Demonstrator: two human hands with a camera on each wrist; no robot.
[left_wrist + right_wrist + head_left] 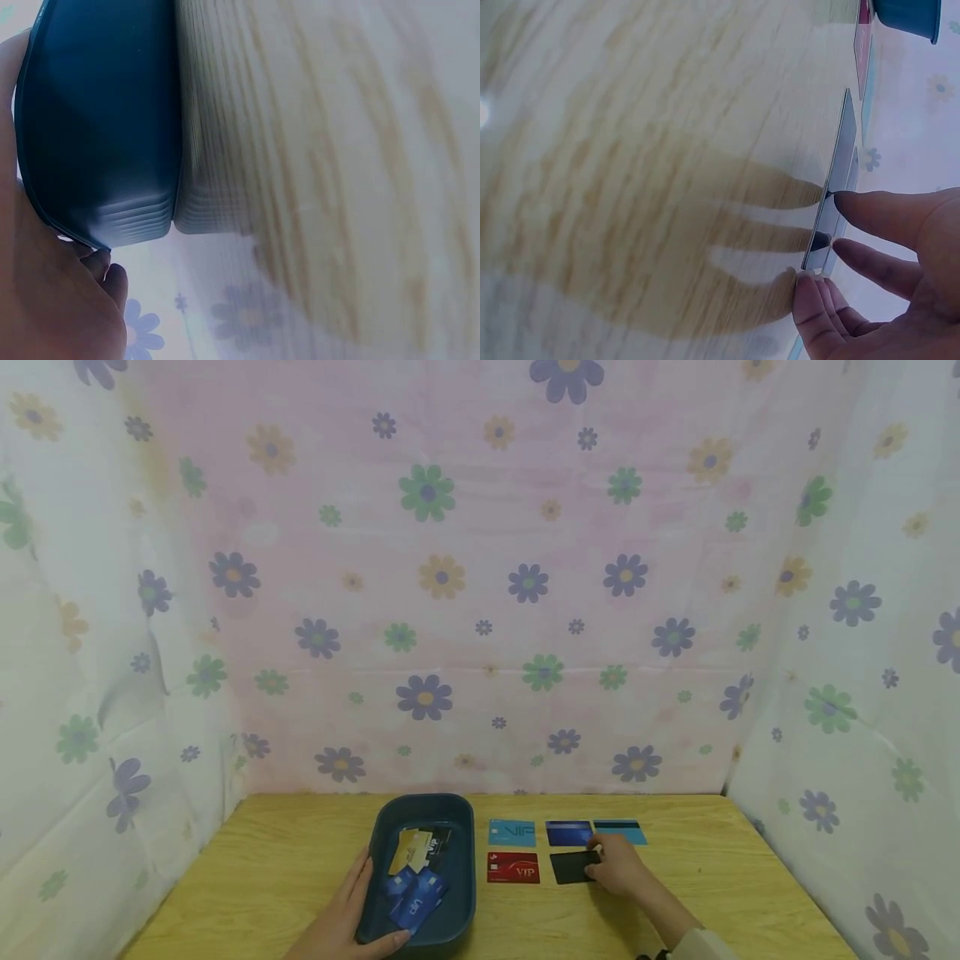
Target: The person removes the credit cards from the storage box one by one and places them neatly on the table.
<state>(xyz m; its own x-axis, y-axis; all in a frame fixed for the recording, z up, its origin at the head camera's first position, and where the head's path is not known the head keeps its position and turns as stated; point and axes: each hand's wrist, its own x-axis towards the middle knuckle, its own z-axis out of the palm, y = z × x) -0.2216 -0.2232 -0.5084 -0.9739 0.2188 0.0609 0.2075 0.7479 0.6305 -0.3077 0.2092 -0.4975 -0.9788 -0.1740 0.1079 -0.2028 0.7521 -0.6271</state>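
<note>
- Left hand [341,916] grips the dark-blue rectangular plastic tray [459,893].
- Right hand [618,865] touches the flat black rectangular card [572,869]; pinch unclear.
- Apparently handling this card; next likely needs secure edge contact.

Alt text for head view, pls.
A person's right hand touches a dark card on a wooden table while the left hand holds a blue tray with cards in it. Four other cards lie right of the tray; a flowered cloth hangs behind.

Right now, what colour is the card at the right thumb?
The card is black, clearest in head view.
</note>
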